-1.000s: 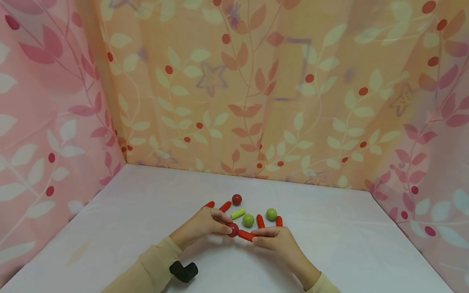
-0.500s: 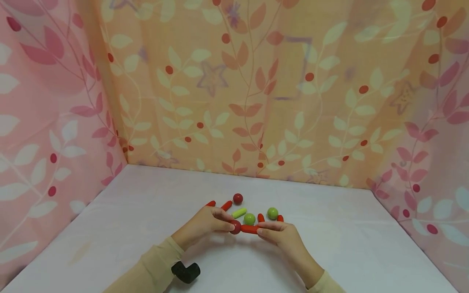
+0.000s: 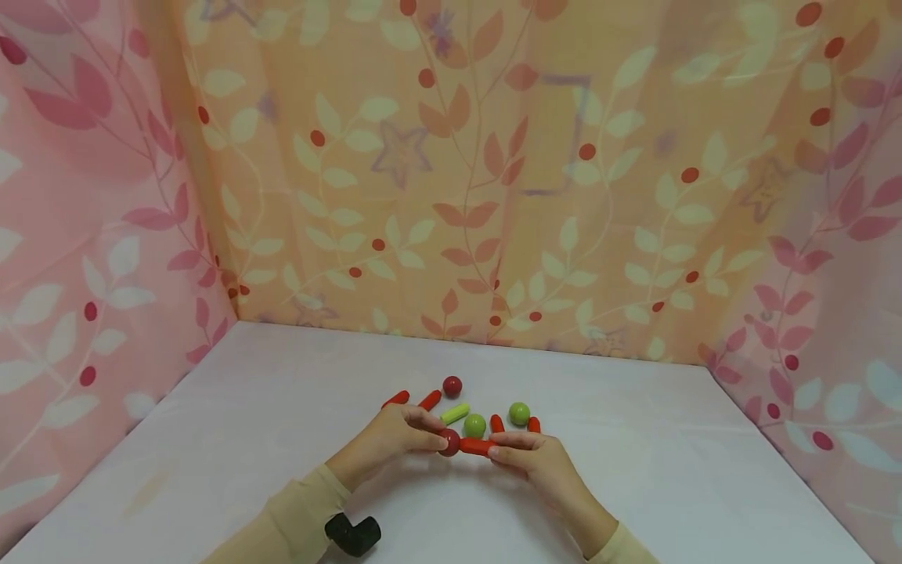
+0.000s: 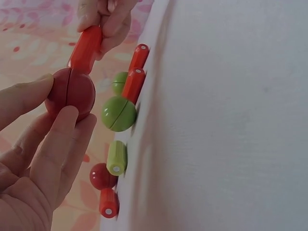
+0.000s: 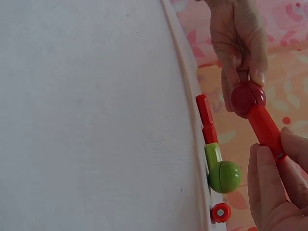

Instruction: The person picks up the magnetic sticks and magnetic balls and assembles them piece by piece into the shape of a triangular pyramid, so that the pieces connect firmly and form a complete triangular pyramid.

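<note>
Your left hand (image 3: 396, 432) pinches a dark red ball (image 4: 82, 94) between thumb and fingers; your right hand (image 3: 533, 459) pinches a red rod (image 3: 475, 446) whose far end touches the ball, both held over the white table (image 3: 634, 470), near a green ball (image 3: 475, 426). A sideways twist could break this contact, and a slackened pinch could drop either piece. The left wrist view shows the held ball's groove (image 4: 69, 86), the right wrist view a pale disc (image 5: 279, 155) on the rod's near end; the head view resolves neither.
</note>
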A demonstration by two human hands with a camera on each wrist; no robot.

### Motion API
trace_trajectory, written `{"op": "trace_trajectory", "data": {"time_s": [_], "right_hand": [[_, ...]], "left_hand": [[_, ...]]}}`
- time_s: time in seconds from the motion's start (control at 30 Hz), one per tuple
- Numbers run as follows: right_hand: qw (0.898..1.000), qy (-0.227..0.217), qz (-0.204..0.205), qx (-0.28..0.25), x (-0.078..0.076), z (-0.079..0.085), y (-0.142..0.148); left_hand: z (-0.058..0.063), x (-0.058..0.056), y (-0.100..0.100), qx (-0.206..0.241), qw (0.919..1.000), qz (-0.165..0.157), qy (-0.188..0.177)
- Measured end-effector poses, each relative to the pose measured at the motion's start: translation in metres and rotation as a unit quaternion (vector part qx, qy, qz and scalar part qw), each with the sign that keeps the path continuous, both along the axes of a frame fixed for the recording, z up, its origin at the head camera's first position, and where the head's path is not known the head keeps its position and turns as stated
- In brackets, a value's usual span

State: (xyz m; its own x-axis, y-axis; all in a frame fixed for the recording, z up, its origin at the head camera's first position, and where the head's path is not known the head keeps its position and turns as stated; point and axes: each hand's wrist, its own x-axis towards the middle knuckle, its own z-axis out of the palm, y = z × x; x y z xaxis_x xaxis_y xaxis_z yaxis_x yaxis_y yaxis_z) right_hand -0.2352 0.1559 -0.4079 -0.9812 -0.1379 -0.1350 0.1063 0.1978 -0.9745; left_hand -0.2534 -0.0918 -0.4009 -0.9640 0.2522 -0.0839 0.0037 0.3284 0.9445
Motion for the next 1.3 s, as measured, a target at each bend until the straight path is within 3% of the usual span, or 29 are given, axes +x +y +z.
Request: {"op": "trace_trajectory", "data": {"time_s": [0.33,0.6,0.93,1.17,1.3], "right_hand": [[1.000,-0.005,0.020,-0.009,-0.0016,-0.0014,0.0030],[1.000,-0.008,0.010,-0.025,-0.0031,-0.0049,0.0030],[0.998,-0.019,0.015,-0.057,-0.0065,-0.0030,0.0029],[0.999,-0.017,0.018,-0.035,-0.0054,-0.0029,0.0042],[0.996,-0.025,0.025,-0.084,-0.0053,-0.0052,0.0051]], "left_hand": [[-0.0037,-0.0004,0.0014,0.011,0.9999,-0.003,0.006],[-0.0030,0.0004,-0.0001,0.027,0.9989,-0.032,-0.021],[0.0003,0.0006,-0.0026,0.034,0.9989,-0.025,-0.022],[0.0010,0.0015,-0.0030,0.031,0.9989,-0.026,-0.023],[0.0004,0.0025,-0.0021,0.043,0.9982,-0.031,-0.028]]}}
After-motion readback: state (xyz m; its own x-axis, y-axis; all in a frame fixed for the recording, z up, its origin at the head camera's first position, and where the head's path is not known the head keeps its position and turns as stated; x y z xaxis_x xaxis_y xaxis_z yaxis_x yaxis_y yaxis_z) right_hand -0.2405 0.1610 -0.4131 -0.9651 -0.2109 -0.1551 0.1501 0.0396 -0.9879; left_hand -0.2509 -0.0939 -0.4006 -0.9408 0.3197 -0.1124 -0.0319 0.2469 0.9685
